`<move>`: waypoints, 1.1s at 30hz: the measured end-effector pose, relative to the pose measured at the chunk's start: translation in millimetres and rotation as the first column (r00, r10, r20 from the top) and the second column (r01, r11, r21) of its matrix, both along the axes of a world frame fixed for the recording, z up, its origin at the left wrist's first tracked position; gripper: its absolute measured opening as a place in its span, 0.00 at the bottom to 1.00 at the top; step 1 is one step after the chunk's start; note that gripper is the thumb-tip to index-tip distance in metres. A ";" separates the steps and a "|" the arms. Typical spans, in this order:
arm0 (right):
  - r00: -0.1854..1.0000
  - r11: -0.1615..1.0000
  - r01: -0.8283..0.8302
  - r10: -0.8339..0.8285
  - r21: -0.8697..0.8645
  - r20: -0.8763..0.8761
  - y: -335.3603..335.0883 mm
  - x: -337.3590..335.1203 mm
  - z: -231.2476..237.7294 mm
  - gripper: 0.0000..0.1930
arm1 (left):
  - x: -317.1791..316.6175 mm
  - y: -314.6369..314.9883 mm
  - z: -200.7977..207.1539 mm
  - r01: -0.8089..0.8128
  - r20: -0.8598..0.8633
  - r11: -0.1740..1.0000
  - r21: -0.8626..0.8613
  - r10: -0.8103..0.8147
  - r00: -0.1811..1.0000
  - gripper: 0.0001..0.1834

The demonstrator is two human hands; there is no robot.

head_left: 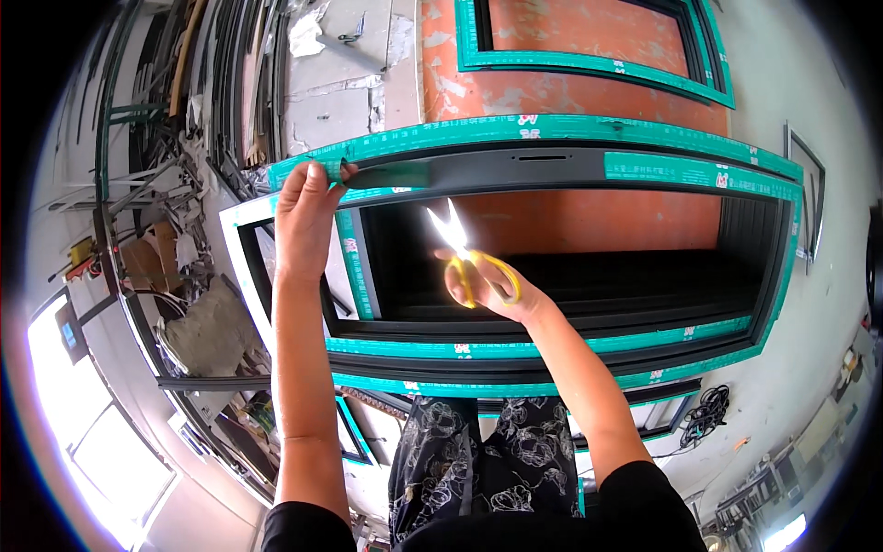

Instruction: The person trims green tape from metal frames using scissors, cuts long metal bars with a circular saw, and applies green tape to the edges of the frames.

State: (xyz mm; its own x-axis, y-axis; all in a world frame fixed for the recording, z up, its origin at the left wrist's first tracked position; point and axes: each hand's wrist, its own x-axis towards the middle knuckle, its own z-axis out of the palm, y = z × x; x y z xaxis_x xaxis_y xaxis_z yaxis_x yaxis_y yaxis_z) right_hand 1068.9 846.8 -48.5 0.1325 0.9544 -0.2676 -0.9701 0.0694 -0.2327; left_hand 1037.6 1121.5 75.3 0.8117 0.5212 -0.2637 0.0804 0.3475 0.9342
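My left hand (306, 216) is at the upper left of a dark window frame (515, 170). Its thumb and fingers pinch the end of a green protective film strip (394, 175), which is raised and partly blurred over the frame's far bar. A bare grey stretch with a narrow slot (543, 158) lies to the right of that strip. More green film (662, 169) covers the bar's right part. Over the frame's opening, my right hand (517, 293) holds yellow-handled scissors (453, 235). The blades point up and away from me, slightly apart and glaring bright.
Another green-wrapped frame (552, 63) lies beyond on an orange, worn surface (515, 97). Long dark profiles (184, 83) are stacked at the left. A coiled black cable (706, 416) lies on the floor at the right. A thin frame (809, 193) stands farther right.
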 end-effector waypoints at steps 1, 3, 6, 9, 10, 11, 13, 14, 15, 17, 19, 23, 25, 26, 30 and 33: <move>0.998 0.999 0.001 0.002 0.039 -0.064 15.5 -4.0 -6.1 0.36 | -2.4 0.4 0.1 0.002 0.008 1.000 -0.001 -0.002 1.000 0.13; 0.990 0.999 0.027 -0.021 0.041 -0.141 44.6 -8.7 -12.9 0.35 | -7.6 0.0 -0.6 -0.004 0.012 1.000 -0.005 0.004 1.000 0.13; 0.968 0.980 0.190 -0.175 0.066 -0.180 74.7 4.2 -12.5 0.35 | -9.0 -3.5 -9.2 0.027 0.065 0.999 -0.040 -0.024 0.998 0.14; 0.932 0.960 0.280 -0.275 -0.016 -0.237 81.6 5.6 -31.0 0.35 | -16.4 -10.1 -9.8 -0.085 -0.007 0.989 -0.118 0.085 0.996 0.14; 0.909 0.947 0.317 -0.321 -0.060 -0.267 74.9 7.6 -34.5 0.35 | -22.3 -5.2 -6.2 -0.084 -0.005 0.989 -0.124 0.084 0.996 0.14; 0.878 0.913 0.402 -0.407 -0.076 -0.252 66.4 15.2 -39.0 0.34 | -31.0 5.4 -2.4 -0.209 -0.014 0.948 -0.241 0.212 0.977 0.16; 0.848 0.864 0.493 -0.504 -0.103 -0.166 54.1 29.3 -28.0 0.33 | -60.3 32.8 3.7 -0.272 0.021 0.895 -0.354 0.298 0.954 0.22; 0.849 0.851 0.511 -0.522 -0.118 -0.087 45.7 35.3 -19.0 0.33 | -79.1 37.0 3.4 -0.205 -0.006 0.946 -0.252 0.211 0.978 0.21; 0.867 0.859 0.497 -0.498 -0.121 0.024 35.0 36.5 -5.0 0.32 | -100.7 38.2 3.1 -0.126 -0.175 0.982 -0.138 0.101 0.979 0.18; 0.889 0.864 0.443 -0.389 -0.238 0.242 13.4 28.5 17.7 0.30 | -134.8 26.2 -13.5 0.278 -0.652 0.956 0.092 -0.153 0.743 0.14; 0.887 0.838 0.364 -0.178 -0.407 0.427 -0.1 14.2 34.6 0.27 | -165.2 -11.6 -32.2 0.772 -0.920 0.617 0.155 -0.194 0.340 0.16; 0.782 0.715 0.267 0.231 -0.646 0.579 -14.8 -30.2 42.0 0.23 | -221.8 -96.8 -57.7 0.907 -0.901 0.356 0.226 -0.276 0.333 0.15; 0.646 0.715 0.265 0.367 -0.647 0.669 -15.7 -59.6 26.1 0.23 | -228.3 -113.0 -59.3 0.894 -0.891 0.424 0.143 -0.339 0.303 0.11; 0.613 0.702 0.234 0.431 -0.673 0.662 -9.5 -70.8 25.1 0.22 | -234.0 -116.4 -58.7 0.897 -0.884 0.428 0.112 -0.369 0.286 0.10; 0.369 0.750 0.230 0.523 -0.620 0.768 38.3 -109.2 8.7 0.20 | -269.3 -112.9 -53.9 0.844 -0.889 0.509 0.170 -0.290 0.354 0.09; 0.023 0.688 0.254 0.699 -0.680 0.715 109.4 -130.0 7.7 0.16 | -302.0 -98.6 -49.6 0.776 -0.907 0.589 0.224 -0.165 0.387 0.10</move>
State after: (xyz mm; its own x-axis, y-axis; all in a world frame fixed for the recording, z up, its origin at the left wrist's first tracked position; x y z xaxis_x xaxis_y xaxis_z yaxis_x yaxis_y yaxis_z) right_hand 938.9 956.1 -40.8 0.5038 0.6961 -0.5115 0.2204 -0.6761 -0.7031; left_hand 735.5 1022.9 25.7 0.5872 0.3821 -0.7135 0.7660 -0.5474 0.3372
